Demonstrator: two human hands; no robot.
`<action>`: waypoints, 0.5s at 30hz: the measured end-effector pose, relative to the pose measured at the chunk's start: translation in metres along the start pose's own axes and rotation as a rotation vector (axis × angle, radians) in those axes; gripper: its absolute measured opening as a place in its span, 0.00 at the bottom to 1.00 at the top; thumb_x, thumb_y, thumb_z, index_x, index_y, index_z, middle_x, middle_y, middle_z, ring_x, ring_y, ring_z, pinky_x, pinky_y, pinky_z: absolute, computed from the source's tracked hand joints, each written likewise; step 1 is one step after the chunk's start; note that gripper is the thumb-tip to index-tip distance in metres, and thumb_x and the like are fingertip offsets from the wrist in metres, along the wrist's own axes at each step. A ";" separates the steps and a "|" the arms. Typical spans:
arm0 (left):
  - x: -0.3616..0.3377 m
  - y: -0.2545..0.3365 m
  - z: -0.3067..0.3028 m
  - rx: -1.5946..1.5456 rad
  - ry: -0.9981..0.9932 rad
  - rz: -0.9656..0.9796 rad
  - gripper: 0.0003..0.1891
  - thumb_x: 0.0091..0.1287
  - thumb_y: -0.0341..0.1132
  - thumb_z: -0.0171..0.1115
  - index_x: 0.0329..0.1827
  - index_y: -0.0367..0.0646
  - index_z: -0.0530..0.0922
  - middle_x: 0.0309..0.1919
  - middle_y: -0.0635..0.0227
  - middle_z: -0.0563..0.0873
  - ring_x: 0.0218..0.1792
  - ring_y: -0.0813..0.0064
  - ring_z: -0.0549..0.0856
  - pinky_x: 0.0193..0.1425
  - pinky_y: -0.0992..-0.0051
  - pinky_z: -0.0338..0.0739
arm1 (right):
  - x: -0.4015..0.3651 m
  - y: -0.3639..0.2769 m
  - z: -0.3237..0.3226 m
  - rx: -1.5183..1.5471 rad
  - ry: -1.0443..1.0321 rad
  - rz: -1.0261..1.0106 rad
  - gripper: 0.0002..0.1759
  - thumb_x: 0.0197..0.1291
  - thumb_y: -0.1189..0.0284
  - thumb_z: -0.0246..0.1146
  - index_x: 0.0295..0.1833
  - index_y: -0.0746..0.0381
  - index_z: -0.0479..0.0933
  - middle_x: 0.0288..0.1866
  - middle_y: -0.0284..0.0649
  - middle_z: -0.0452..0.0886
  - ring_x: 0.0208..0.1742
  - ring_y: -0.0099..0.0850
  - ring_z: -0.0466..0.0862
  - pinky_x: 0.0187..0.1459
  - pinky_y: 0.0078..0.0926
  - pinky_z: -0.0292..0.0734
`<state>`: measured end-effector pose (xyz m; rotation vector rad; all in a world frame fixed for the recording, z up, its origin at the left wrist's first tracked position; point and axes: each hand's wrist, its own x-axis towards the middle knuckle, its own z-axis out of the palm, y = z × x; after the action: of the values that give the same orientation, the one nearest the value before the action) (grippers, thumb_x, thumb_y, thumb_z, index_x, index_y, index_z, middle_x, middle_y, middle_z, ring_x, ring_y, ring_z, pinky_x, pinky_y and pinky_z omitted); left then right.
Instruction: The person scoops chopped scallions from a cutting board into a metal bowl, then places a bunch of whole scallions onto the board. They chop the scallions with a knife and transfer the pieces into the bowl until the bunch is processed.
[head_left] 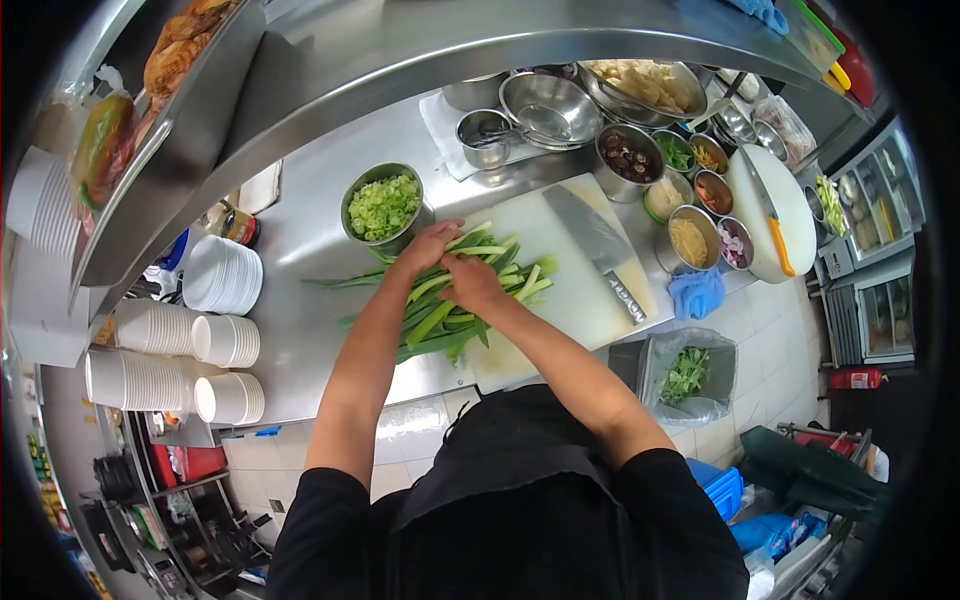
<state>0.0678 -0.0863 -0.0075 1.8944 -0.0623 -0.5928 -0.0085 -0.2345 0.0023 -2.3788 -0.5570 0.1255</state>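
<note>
A loose bunch of long green onions (pixel 432 318), with pale stalks and dark leaves, lies across the left edge of the white cutting board (pixel 520 225) and onto the steel counter. My left hand (pixel 430 247) is closed around stalks at the top of the bunch. Just below and to its right, my right hand (pixel 472 284) grips the same bunch, its fingers partly hidden. A broad-bladed knife (pixel 592 235) rests on the board to the right, its patterned handle toward me. Behind my left hand stands a steel pot (pixel 385 240) filled with chopped pale-green vegetable.
Stacked white bowls (pixel 222 275) crowd the counter's left side. Steel pots of mushrooms (pixel 628 160) and shredded food (pixel 688 240) stand at right. An orange-handled knife (pixel 770 215) lies on a round board (pixel 752 190). A steel shelf (pixel 480 50) overhangs the back; a lined bin (pixel 690 370) stands below right.
</note>
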 end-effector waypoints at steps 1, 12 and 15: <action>-0.001 -0.001 0.000 -0.018 0.000 0.009 0.26 0.78 0.48 0.45 0.69 0.41 0.72 0.60 0.56 0.81 0.62 0.67 0.77 0.68 0.72 0.67 | -0.001 0.006 -0.001 0.053 0.061 -0.112 0.24 0.46 0.68 0.76 0.50 0.60 0.77 0.41 0.45 0.83 0.44 0.47 0.84 0.49 0.42 0.79; 0.008 0.019 0.011 0.285 -0.085 0.024 0.30 0.79 0.53 0.34 0.69 0.39 0.71 0.65 0.53 0.78 0.66 0.61 0.75 0.73 0.68 0.62 | -0.017 0.099 -0.074 0.212 0.028 -0.031 0.17 0.48 0.72 0.73 0.47 0.57 0.84 0.47 0.44 0.84 0.53 0.43 0.81 0.54 0.39 0.76; 0.025 0.015 0.025 0.557 0.018 0.072 0.29 0.78 0.54 0.36 0.62 0.42 0.78 0.61 0.49 0.79 0.64 0.53 0.77 0.70 0.62 0.67 | -0.037 0.095 -0.069 0.046 0.333 -0.171 0.23 0.51 0.74 0.71 0.56 0.57 0.81 0.55 0.48 0.81 0.59 0.45 0.78 0.59 0.38 0.74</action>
<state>0.0821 -0.1217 -0.0108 2.4230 -0.3097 -0.5438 0.0081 -0.3565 -0.0085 -2.2312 -0.5851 -0.3245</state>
